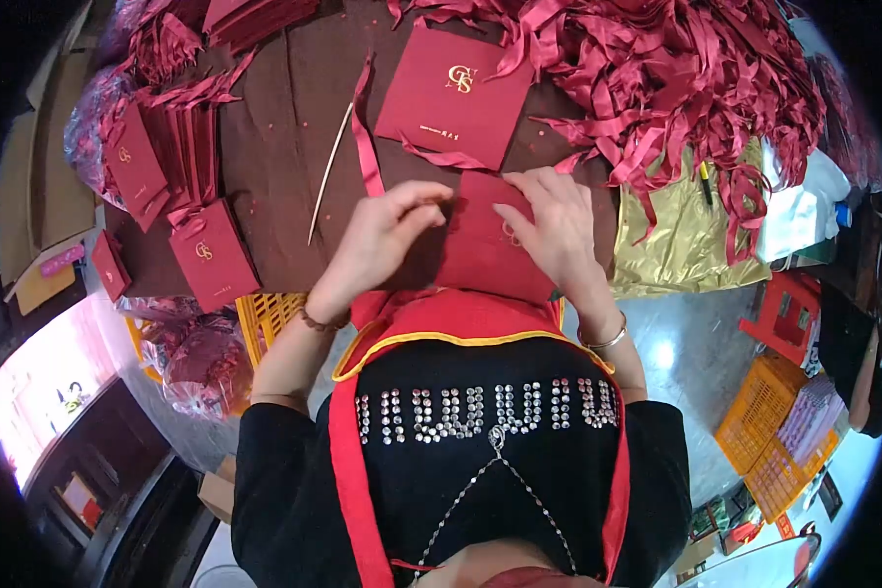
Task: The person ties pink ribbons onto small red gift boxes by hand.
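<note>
Hands half-curled, left hand (423,208) with its hold unclear, right hand (553,218) partly open on a red bag (475,257)

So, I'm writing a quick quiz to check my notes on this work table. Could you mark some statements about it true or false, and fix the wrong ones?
1. The right hand is over the red piece nearest the body. True.
2. The beaded bracelet is on the right wrist. False: it is on the left wrist; the right has a metal bangle.
3. The thin pale stick lies between the two hands. False: it lies to the left of the left hand.
4. The gold sheet lies to the right of the right hand. True.
5. The apron is plain blue. False: it is red with yellow trim.
</note>
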### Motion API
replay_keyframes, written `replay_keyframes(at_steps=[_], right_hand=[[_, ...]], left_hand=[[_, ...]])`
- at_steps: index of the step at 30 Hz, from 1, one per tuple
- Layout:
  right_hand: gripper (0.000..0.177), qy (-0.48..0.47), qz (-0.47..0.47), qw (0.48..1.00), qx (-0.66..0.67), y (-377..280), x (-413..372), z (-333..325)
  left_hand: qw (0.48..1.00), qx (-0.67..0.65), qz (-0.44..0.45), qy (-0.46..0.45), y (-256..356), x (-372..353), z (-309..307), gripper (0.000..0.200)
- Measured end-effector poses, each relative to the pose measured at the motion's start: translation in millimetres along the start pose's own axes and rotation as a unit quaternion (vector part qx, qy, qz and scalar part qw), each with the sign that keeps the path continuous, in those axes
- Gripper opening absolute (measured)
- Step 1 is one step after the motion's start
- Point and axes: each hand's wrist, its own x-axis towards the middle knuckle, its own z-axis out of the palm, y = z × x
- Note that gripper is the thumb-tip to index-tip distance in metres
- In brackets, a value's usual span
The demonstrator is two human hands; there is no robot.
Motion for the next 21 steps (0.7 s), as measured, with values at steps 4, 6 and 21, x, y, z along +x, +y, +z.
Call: replay_keyframes(at_steps=[4, 6, 21], right_hand=[[0.032, -0.058, 0.029, 0.996, 0.061, 8, 6, -4], [0.031, -0.094, 0.050, 0.980, 0.168, 15, 9, -3], [0.029, -0.218, 0.170, 0.921, 0.276, 23, 19, -17]], left_hand=[[0.999, -0.004, -0.023, 0.026, -4, 0, 21, 0.016], [0.999, 0.014, -0.018, 0.029, -5, 1, 24, 0.012], [0.944, 0.190, 0.223, 0.152, -17, 24, 46, 0.013]])
